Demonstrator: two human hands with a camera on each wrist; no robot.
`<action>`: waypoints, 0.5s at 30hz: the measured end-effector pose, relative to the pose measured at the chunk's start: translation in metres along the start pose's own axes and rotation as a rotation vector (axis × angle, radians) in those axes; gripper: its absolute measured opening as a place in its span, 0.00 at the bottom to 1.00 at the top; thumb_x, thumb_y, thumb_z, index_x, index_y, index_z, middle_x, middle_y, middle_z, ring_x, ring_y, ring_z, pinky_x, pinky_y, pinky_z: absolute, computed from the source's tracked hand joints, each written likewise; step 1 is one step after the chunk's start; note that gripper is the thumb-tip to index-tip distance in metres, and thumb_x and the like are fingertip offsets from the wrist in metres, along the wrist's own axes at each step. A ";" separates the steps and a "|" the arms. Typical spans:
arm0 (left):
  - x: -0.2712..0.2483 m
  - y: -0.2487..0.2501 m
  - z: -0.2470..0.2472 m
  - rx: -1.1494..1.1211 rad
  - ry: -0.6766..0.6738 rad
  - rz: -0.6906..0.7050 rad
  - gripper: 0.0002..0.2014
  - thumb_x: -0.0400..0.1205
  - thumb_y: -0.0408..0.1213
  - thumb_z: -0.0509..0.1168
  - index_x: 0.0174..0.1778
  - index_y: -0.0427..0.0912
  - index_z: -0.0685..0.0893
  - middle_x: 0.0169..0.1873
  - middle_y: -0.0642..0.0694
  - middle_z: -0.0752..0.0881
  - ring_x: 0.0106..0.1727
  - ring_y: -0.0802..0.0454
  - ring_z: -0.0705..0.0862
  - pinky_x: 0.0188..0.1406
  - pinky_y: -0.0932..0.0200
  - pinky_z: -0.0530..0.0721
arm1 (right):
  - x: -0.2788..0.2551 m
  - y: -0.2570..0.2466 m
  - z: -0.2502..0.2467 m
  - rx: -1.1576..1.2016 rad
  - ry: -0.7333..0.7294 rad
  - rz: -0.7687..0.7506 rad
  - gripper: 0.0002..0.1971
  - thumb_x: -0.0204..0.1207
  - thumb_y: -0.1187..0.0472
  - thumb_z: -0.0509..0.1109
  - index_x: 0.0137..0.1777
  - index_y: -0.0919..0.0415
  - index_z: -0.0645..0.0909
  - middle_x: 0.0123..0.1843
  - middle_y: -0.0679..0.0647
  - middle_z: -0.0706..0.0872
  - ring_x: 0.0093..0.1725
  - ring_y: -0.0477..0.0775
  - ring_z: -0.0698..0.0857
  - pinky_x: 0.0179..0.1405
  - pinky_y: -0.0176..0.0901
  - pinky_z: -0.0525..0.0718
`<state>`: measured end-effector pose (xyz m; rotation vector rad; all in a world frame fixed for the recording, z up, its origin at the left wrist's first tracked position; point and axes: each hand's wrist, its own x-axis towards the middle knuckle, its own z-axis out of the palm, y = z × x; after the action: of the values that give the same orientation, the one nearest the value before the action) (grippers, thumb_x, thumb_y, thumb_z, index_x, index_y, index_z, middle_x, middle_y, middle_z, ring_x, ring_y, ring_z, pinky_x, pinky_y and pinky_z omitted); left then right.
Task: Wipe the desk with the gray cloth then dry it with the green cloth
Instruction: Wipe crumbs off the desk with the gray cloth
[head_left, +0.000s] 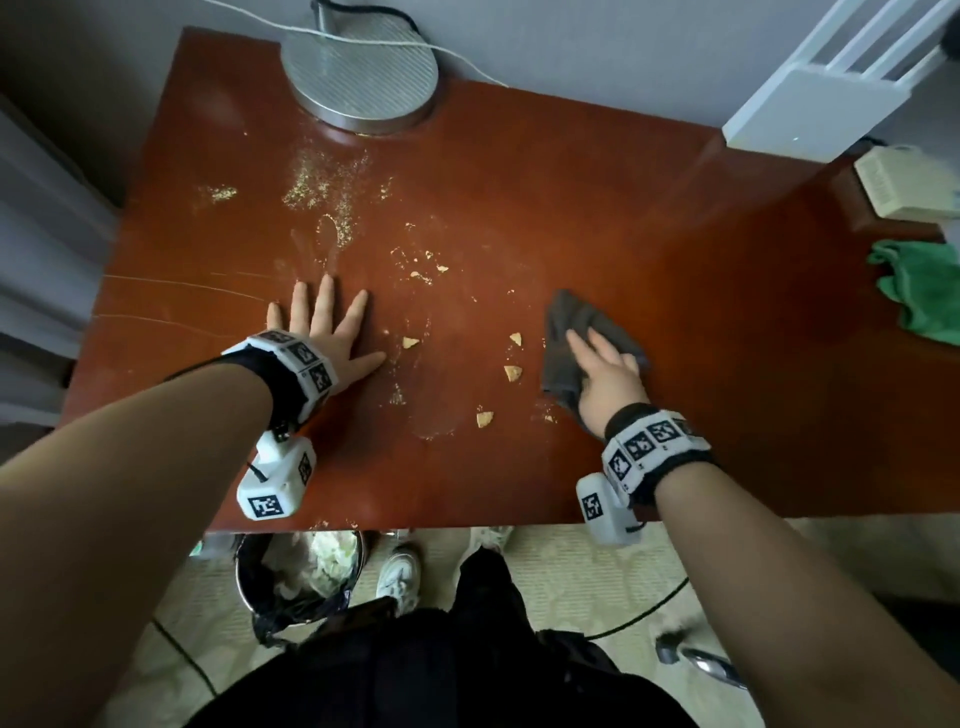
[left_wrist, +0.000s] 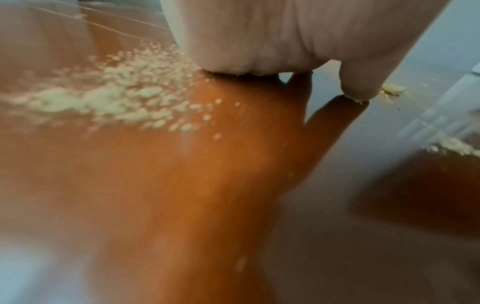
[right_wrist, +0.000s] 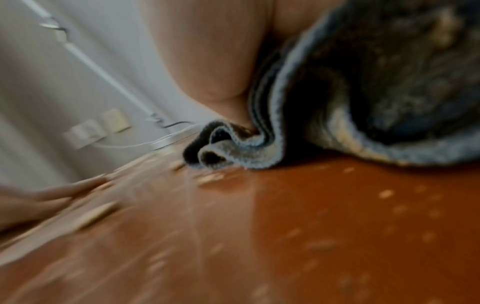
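Observation:
On the reddish-brown desk (head_left: 675, 234), my right hand (head_left: 605, 374) presses the gray cloth (head_left: 569, 317) flat with straight fingers, right of centre. The right wrist view shows the gray cloth (right_wrist: 363, 92) bunched in folds under my palm (right_wrist: 207, 51). My left hand (head_left: 322, 332) lies flat on the desk with spread fingers, holding nothing. Chip pieces (head_left: 511, 371) lie between the two hands. Fine yellow crumbs (head_left: 317, 187) spread beyond the left hand, and the left wrist view shows crumbs (left_wrist: 124, 98) beside my palm (left_wrist: 259, 35). The green cloth (head_left: 924, 291) lies crumpled at the desk's right edge.
A round metal lamp base (head_left: 361, 73) stands at the back of the desk with a white cable across it. A white router (head_left: 815, 109) and a beige box (head_left: 909, 182) sit at the back right. Below the front edge stands a lined trash bin (head_left: 296, 577).

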<state>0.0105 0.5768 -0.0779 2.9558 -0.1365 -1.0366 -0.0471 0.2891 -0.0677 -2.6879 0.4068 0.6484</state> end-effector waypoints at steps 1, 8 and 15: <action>-0.005 -0.001 0.003 0.003 -0.001 0.004 0.37 0.82 0.64 0.46 0.81 0.58 0.34 0.80 0.46 0.30 0.82 0.41 0.33 0.79 0.39 0.39 | -0.004 -0.007 0.006 -0.024 -0.042 -0.066 0.34 0.80 0.74 0.52 0.81 0.44 0.54 0.84 0.44 0.50 0.81 0.62 0.53 0.81 0.50 0.54; -0.033 -0.011 0.029 0.038 -0.015 0.025 0.38 0.81 0.66 0.45 0.80 0.58 0.32 0.80 0.46 0.28 0.81 0.41 0.31 0.79 0.38 0.37 | -0.026 0.014 -0.009 0.184 0.251 0.146 0.32 0.80 0.74 0.52 0.81 0.47 0.58 0.83 0.49 0.57 0.80 0.62 0.54 0.79 0.50 0.57; -0.048 -0.014 0.044 0.061 0.000 0.015 0.37 0.81 0.67 0.41 0.80 0.59 0.32 0.80 0.47 0.28 0.81 0.42 0.31 0.79 0.38 0.36 | -0.063 -0.017 0.044 -0.049 0.075 0.195 0.40 0.78 0.61 0.64 0.83 0.49 0.43 0.84 0.54 0.46 0.79 0.65 0.54 0.79 0.52 0.58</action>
<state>-0.0530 0.5953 -0.0827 3.0036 -0.1929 -1.0501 -0.1116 0.3339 -0.0691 -2.7473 0.6876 0.6191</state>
